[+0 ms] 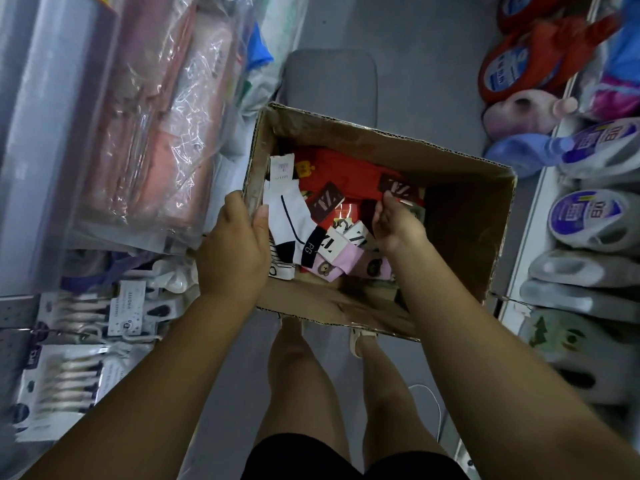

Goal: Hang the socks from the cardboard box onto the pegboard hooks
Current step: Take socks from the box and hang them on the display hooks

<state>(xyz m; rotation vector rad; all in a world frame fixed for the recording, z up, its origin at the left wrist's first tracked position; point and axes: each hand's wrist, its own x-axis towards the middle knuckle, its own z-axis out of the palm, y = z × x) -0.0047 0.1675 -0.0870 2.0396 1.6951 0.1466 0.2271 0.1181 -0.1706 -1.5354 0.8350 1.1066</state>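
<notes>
An open cardboard box [460,216] is held in front of me at waist height. It holds several pairs of socks: red ones [343,174] at the back, a white pair with dark trim [294,223] on the left, pink ones [346,261] at the front. My left hand [235,247] is shut on the box's left wall, thumb inside. My right hand [394,223] reaches into the box among the socks, fingers curled at a dark label [398,188] on the red socks. The pegboard [14,317] shows at the far left.
Packaged socks [128,310] hang on hooks at lower left. Plastic-wrapped pink goods [156,126] fill the shelf at upper left. Slippers and shoes [595,220] line a rack on the right. A grey stool [332,81] stands beyond the box. My legs are below.
</notes>
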